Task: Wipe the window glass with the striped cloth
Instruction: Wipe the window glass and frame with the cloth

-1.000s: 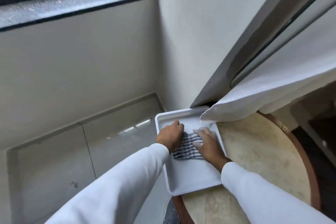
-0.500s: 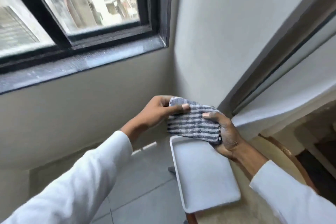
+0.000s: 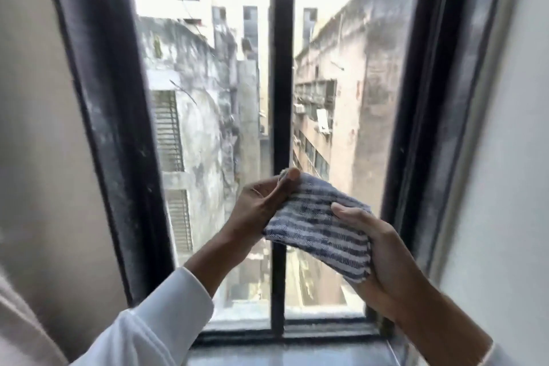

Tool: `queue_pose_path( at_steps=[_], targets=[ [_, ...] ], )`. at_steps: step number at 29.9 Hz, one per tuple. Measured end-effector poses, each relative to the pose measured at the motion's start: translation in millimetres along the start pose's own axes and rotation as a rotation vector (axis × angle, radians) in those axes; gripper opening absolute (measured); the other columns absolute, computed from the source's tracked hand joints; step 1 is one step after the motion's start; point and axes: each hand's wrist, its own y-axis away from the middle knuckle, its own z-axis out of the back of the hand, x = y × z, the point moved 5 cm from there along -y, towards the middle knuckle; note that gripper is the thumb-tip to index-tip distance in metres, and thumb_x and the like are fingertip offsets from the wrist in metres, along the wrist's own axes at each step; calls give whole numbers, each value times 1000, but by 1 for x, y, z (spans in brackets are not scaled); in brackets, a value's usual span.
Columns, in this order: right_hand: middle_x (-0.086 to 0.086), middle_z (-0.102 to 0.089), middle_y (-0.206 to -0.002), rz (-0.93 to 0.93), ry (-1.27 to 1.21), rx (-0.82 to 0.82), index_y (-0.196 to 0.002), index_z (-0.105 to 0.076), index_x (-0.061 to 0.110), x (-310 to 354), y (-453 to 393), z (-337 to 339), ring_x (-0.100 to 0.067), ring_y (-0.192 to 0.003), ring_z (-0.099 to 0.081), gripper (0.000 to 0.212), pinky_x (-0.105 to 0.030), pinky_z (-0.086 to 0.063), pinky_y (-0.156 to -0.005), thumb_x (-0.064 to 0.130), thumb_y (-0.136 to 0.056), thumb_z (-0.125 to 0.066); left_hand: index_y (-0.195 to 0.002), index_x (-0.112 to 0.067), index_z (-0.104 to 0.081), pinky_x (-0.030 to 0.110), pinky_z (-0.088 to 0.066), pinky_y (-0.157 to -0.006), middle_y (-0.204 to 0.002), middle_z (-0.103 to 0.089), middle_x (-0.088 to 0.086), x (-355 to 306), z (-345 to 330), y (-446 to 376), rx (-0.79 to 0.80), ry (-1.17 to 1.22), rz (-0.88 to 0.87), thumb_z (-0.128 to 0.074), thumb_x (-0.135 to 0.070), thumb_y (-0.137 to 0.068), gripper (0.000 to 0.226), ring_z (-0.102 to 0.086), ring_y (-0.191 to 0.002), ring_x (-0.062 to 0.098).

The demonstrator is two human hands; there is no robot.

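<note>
Striped cloth (image 3: 320,226) is held in front of the window glass (image 3: 208,128), long axis running left to right. Left hand (image 3: 261,208) pinches its upper left corner; right hand (image 3: 383,249) clamps the lower right edge. Contact with the glass cannot be confirmed.

glass (image 3: 208,128): open both panes | obstacle: centre bar (image 3: 281,83) | sides: frame (image 3: 104,128)

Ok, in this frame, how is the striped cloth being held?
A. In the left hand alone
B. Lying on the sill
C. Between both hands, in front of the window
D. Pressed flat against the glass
C: the left hand pinches the striped cloth at one end and the right hand grips the other, in front of the window glass.
</note>
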Motion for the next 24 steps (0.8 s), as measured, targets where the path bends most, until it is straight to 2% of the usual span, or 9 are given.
queue_pose_path(
  at_steps=[3, 5, 7, 8, 12, 16, 19, 21, 24],
  targets=[
    [-32, -79, -145, 149, 15, -46, -147, -75, 1, 4, -67, -52, -44, -125, -85, 49, -45, -75, -96, 13, -100, -75, -112, -14, -83, 31, -64, -75, -102, -85, 10, -47, 85, -23, -205, -473, -227, -46, -77, -96, 75, -80, -86, 16],
    [-23, -85, -138, 403, 193, -229, -142, -80, 8, 6, -104, -72, -35, -119, -89, 40, -34, -75, -89, 6, -104, -67, -121, -13, -79, 39, -62, -85, -109, -81, 6, -69, 155, -30, -500, -829, -414, -56, -62, -104, 57, -75, -94, 21],
    [-8, -81, -152, 777, 619, -452, -153, -76, 18, 13, -128, -94, -23, -137, -82, 57, -23, -67, -107, 7, -98, -65, -134, -11, -71, 47, -59, -98, -125, -75, 9, -82, 211, -35, -725, -1099, -532, -70, -26, -104, 33, -70, -112, 31],
    [-3, -69, -166, 937, 864, -481, -163, -65, 18, 14, -145, -108, -21, -153, -70, 68, -22, -57, -123, 3, -97, -61, -142, -10, -66, 51, -56, -105, -137, -70, 11, -88, 232, -41, -785, -1221, -541, -71, -14, -101, 42, -67, -123, 34],
    [-16, -36, -185, 1135, 1552, -384, -174, -40, 2, 10, -234, -127, -39, -177, -33, 83, -49, -25, -148, -7, -93, -56, -174, -2, -21, 48, -35, -124, -185, -15, 18, -95, 260, -66, -671, -1658, -342, -62, -11, -96, 89, -39, -163, 33],
    [-18, -17, -194, 1093, 1976, -245, -183, -23, 3, -34, -290, -147, -35, -183, -13, 93, -48, -4, -151, 42, -109, -64, -168, 5, 25, 40, -35, -134, -176, 41, 23, -83, 264, -81, -503, -1785, -112, -42, 3, -93, 100, 3, -175, 32],
    [-18, -24, -193, 1331, 2134, 72, -181, -29, 4, -39, -319, -197, -33, -183, -14, 82, -50, -9, -151, 37, -113, -59, -165, 6, 30, 36, -44, -129, -173, 45, 24, -80, 263, -82, -457, -1794, -52, -38, 9, -89, 102, 12, -173, 35],
    [-18, -29, -191, 1412, 1964, -140, -181, -33, 6, 16, -335, -215, -33, -181, -24, 72, -53, -22, -148, 20, -114, -57, -165, 2, 31, 32, -44, -129, -172, 50, 16, -79, 264, -80, -450, -1781, -28, -26, 15, -85, 100, 16, -172, 29],
    [-12, -18, -195, 1284, 1745, -497, -183, -26, 10, 36, -315, -187, -32, -182, -22, 70, -60, -33, -141, 17, -116, -44, -162, -5, 40, 31, -45, -128, -162, 64, 5, -81, 265, -79, -448, -1723, -5, -44, 21, -87, 115, 26, -168, 24]
  ],
)
